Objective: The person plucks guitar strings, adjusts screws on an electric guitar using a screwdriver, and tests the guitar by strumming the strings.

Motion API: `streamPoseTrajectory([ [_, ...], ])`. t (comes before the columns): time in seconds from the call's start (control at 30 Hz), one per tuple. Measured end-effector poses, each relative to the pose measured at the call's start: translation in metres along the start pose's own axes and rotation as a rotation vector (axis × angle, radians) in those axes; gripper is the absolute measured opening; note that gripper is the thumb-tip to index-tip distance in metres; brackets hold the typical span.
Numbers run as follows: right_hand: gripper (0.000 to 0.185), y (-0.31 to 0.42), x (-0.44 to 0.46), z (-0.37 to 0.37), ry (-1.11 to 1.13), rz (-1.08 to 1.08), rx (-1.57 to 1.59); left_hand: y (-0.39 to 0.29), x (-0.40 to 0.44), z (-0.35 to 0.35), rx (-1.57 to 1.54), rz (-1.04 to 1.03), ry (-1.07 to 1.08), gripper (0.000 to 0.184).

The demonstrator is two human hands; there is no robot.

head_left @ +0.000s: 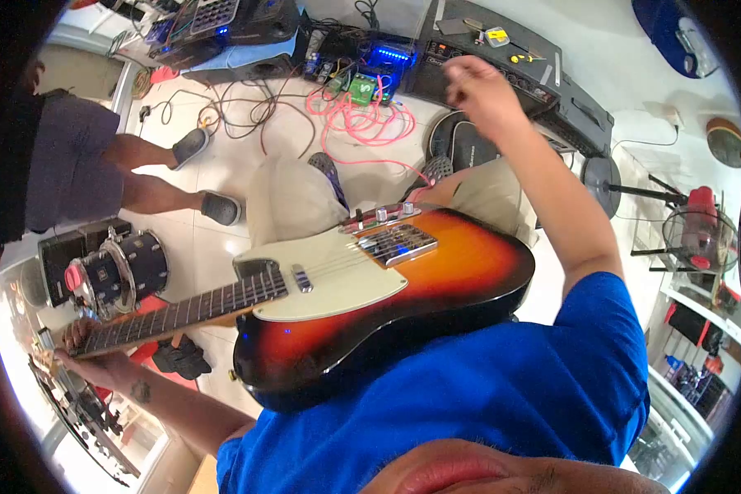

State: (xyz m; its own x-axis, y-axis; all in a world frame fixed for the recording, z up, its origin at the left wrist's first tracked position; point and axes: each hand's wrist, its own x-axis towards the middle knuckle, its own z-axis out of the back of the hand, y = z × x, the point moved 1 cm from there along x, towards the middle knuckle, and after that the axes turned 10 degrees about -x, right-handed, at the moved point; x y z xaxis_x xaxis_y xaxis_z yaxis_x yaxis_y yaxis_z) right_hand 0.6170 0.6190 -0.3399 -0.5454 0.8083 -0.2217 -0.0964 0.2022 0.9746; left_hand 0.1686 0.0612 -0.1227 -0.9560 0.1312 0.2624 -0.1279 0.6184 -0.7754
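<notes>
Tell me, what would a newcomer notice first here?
Probably the sunburst electric guitar, large in the middle, against the person's bright blue shirt. Next, the pink cable looped on the pale floor beyond it, with a row of glowing blue lights near the top.

The guitar (370, 288) partly hides its player's legs (295, 202).

Guitar (469, 272) across lap (292, 198) | left grip (86, 362) at neck's (189, 311) far end | right grip (486, 95) up, amp (525, 41) behind it | small box (497, 36) on amp | cable (362, 125) on floor (230, 167) ahead | drum (150, 262) left | fan (700, 236) right
</notes>
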Motion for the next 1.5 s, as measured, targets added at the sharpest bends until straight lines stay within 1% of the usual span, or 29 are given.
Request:
streamPoseTrajectory([
  [0.03,0.028,0.035,-0.036,-0.036,0.145,0.023,-0.264,-0.004,0.014,0.019,-0.174,0.070,0.069,0.038],
  [0.07,0.020,0.056,-0.067,-0.068,0.318,0.055,-0.362,0.002,0.002,0.006,-0.135,0.010,0.023,0.038],
  [0.1,0.022,0.078,-0.098,-0.092,0.522,-0.064,-0.322,0.013,-0.007,-0.010,-0.099,-0.052,-0.023,0.037],
  [0.13,0.021,0.084,-0.121,-0.111,0.763,-0.018,-0.266,0.014,-0.004,-0.006,-0.155,-0.004,0.000,0.036],
  [0.17,0.016,0.082,-0.136,-0.127,0.919,0.052,-0.302,0.017,-0.002,0.001,-0.210,0.044,0.023,0.034],
  [0.2,0.016,0.073,-0.150,-0.139,1.013,0.033,-0.327,0.019,0.000,0.006,-0.267,0.091,0.047,0.033],
  [0.23,0.021,0.073,-0.158,-0.148,1.030,0.062,-0.471,0.021,0.004,0.008,-0.316,0.108,0.082,0.032],
  [0.3,0.027,0.069,-0.167,-0.160,1.061,0.188,-0.670,0.025,0.007,0.014,-0.413,0.135,0.148,0.031],
  [0.37,0.029,0.063,-0.172,-0.163,0.942,0.091,-0.683,0.022,0.011,0.024,-0.373,0.099,0.183,0.039],
  [0.4,0.031,0.059,-0.175,-0.163,0.878,0.041,-0.685,0.018,0.021,0.036,-0.382,0.117,0.166,0.046],
  [0.43,0.031,0.056,-0.179,-0.163,0.889,0.064,-0.663,0.017,0.028,0.046,-0.393,0.135,0.153,0.052],
  [0.5,0.031,0.049,-0.182,-0.161,0.900,0.114,-0.623,0.016,0.023,0.038,-0.370,0.100,0.165,0.050],
  [0.53,0.029,0.045,-0.184,-0.160,0.913,0.363,-0.640,0.017,0.018,0.034,-0.357,0.075,0.149,0.050],
  [0.57,0.028,0.040,-0.185,-0.160,0.875,0.397,-0.665,0.016,0.014,0.028,-0.341,0.053,0.132,0.049],
  [0.63,0.026,0.034,-0.184,-0.162,0.802,0.461,-0.712,0.019,0.011,0.022,-0.470,0.068,0.148,0.043],
  [0.67,0.023,0.044,-0.185,-0.165,0.784,0.193,-0.623,0.019,0.011,0.022,-0.534,0.071,0.156,0.041],
  [0.77,0.023,0.035,-0.180,-0.166,0.730,0.293,-0.624,0.018,0.021,0.036,-0.554,0.164,0.195,0.046],
  [0.8,0.023,0.033,-0.179,-0.167,0.715,0.320,-0.622,0.017,0.022,0.039,-0.554,0.148,0.196,0.046],
  [0.9,0.023,0.035,-0.173,-0.165,0.765,0.022,-0.468,0.019,0.026,0.044,-0.557,0.135,0.209,0.045],
  [0.97,0.023,0.030,-0.169,-0.163,0.800,0.337,-0.475,0.018,0.027,0.044,-0.562,0.151,0.227,0.044],
  [1.03,0.023,0.033,-0.173,-0.167,0.833,0.623,-0.435,0.020,0.025,0.043,-0.543,0.122,0.186,0.044],
  [1.07,0.024,0.034,-0.172,-0.166,0.818,0.688,-0.495,0.021,0.026,0.039,-0.535,0.111,0.170,0.044],
  [1.17,0.024,0.030,-0.168,-0.157,0.781,0.200,-0.513,0.023,0.030,0.037,-0.584,0.119,0.146,0.044],
  [1.27,0.024,0.030,-0.171,-0.158,0.819,0.218,-0.507,0.022,0.036,0.042,-0.665,0.230,0.293,0.038],
  [1.3,0.024,0.029,-0.172,-0.159,0.829,0.223,-0.496,0.021,0.036,0.041,-0.618,0.205,0.256,0.036],
  [1.37,0.024,0.027,-0.169,-0.165,0.799,0.496,-0.517,0.021,0.036,0.037,-0.529,0.155,0.186,0.032],
  [1.4,0.024,0.026,-0.168,-0.167,0.779,0.631,-0.526,0.022,0.038,0.037,-0.610,0.225,0.265,0.027],
  [1.47,0.024,0.027,-0.167,-0.170,0.808,0.630,-0.543,0.024,0.042,0.044,-0.770,0.367,0.421,0.018],
  [1.5,0.024,0.028,-0.168,-0.171,0.824,0.630,-0.550,0.024,0.046,0.050,-0.640,0.289,0.372,0.021],
])
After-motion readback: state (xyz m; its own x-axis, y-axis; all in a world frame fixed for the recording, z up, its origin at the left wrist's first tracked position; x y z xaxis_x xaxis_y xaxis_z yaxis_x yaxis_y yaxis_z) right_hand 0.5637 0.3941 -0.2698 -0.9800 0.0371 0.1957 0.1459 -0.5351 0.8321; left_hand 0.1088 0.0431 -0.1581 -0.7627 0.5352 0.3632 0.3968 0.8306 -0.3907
